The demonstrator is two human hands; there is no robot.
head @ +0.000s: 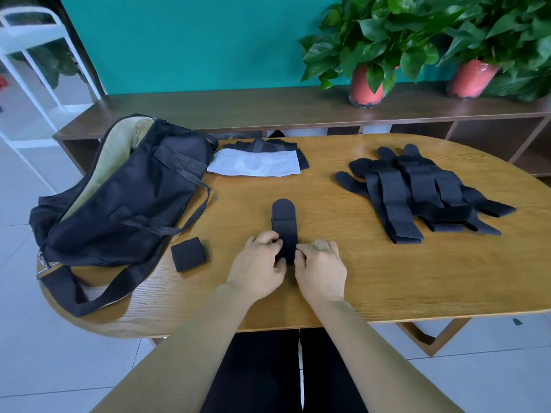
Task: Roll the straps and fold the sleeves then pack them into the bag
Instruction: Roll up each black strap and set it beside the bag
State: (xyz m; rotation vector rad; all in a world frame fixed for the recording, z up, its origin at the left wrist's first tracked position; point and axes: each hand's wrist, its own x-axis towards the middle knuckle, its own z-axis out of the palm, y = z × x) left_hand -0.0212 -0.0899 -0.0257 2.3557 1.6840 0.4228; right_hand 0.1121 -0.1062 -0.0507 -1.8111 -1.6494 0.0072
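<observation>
My left hand (259, 263) and right hand (320, 268) sit side by side near the middle of the tabletop's near edge, both curled on the near end of one black strap (283, 222). Each hand pinches that end from its own side between fingers and thumb. The end looks bunched up under them, though my fingers hide how far it is wound. The rest of the strap lies flat on the table (387, 278) and runs straight away from me, its rounded tip pointing at the far edge.

The bag (125, 198) lies on its side at the left end of the tabletop. It is black outside, with tan lining showing along its open top toward the far left corner. Its shoulder strap (98, 296) loops along the near left edge. Between the bag and my left hand a roll (188, 254) of black perforated strap rests on the wood, just beside the bag and apart from my hand.

Toward the far edge, just right of the bag, lie the sleeves. A white sleeve (253, 163) is flat in front and overlaps a black sleeve (262, 144) behind it. At the right end a pile (417, 189) of black straps is spread in overlapping layers, well apart from my hands.

Behind the table a low wooden shelf (238, 105) stands against a teal wall (193, 40). On its right part are a plant (372, 31) in a red pot (366, 90) and a second plant (507, 31) right of it. A white rack (31, 30) stands at the far left on the tiled floor (44, 368).
</observation>
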